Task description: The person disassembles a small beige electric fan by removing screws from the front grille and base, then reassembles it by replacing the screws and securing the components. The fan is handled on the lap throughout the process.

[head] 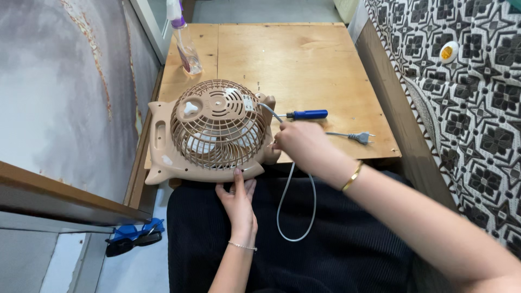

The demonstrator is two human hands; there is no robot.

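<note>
Two hands steady a beige box fan [209,135] at the wooden table's [304,59] near edge. Left hand [237,198] lies open under its frame. Right hand [301,144] grips a blue-handled screwdriver [307,114].

left arm: raised from the near edge, forearm bare, a thin bracelet worn at the wrist
left hand [237,198]: laid palm down, fingers held together and pointed far
right arm: stretched in from the near right corner toward the left, a gold bangle worn at the wrist
right hand [302,144]: knuckles turned up, fingers curled under and partly hidden; whether anything is pinched cannot be told
spacing: the hands are kept near each other, not touching
</note>
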